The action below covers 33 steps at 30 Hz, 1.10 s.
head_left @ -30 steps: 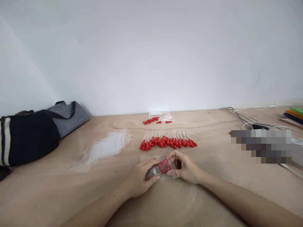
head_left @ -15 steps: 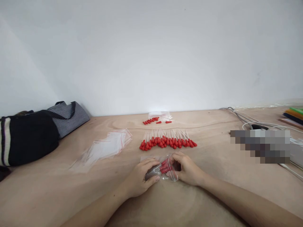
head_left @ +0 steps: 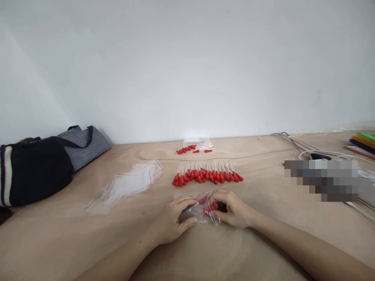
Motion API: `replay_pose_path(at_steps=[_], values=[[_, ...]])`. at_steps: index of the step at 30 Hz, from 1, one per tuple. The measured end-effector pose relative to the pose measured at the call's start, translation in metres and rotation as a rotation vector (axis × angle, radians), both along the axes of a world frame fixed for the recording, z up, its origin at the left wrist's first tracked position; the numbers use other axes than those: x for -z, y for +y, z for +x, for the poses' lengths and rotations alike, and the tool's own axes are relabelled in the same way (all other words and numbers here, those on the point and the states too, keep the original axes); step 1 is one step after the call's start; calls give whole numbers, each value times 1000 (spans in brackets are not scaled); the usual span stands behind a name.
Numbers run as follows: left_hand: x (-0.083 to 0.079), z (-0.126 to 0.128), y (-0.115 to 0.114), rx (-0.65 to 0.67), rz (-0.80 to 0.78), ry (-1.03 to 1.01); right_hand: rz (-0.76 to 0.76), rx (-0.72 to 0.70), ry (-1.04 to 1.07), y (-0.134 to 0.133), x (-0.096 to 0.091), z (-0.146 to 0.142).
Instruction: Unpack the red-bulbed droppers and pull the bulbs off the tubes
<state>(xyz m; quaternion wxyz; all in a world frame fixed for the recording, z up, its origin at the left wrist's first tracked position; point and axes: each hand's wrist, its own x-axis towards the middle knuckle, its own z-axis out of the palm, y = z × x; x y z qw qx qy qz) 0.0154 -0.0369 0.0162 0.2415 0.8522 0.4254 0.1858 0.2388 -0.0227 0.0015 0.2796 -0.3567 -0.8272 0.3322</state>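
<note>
A small clear zip bag (head_left: 202, 210) with red-bulbed droppers inside lies on the wooden table (head_left: 263, 242) between my hands. My left hand (head_left: 172, 220) grips its left end, fingers curled over it. My right hand (head_left: 234, 208) pinches the bag's right end, where the red zip strip is. Just beyond, a row of several glass droppers with red bulbs (head_left: 208, 173) lies side by side.
A pile of empty clear zip bags (head_left: 131, 181) lies to the left. Loose red bulbs (head_left: 190, 149) and a bag sit near the wall. A black and striped bag (head_left: 41, 164) is at the far left. Cables (head_left: 307, 150) and coloured sheets (head_left: 363, 142) are at the right.
My right hand has slid slightly left along the bag's end, and the bag has been pressed flatter. The left hand has stayed put.
</note>
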Motion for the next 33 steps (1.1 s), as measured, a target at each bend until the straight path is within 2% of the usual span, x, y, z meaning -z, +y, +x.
replay_pose_path(at_steps=[4,8,12,16,18,21,23,28,33], values=[[-2,0,-1,-23,-42,46,-194,40,27,7,-1,29],[-3,0,-1,-29,-55,45,-322,105,180,17,-9,75],[-3,-1,-1,-24,-54,61,-237,413,363,33,-14,114],[-2,-2,0,-15,-39,48,-147,768,578,49,2,125],[-2,-2,0,-15,-43,47,-117,902,556,55,13,121],[-3,-2,0,-9,-37,38,-98,1027,433,58,26,111],[-4,-2,0,-6,-32,37,-110,1051,364,58,29,107],[-6,0,-1,-24,-66,72,-243,981,234,55,27,101],[-6,0,-1,-26,-58,65,-320,876,278,52,26,93]])
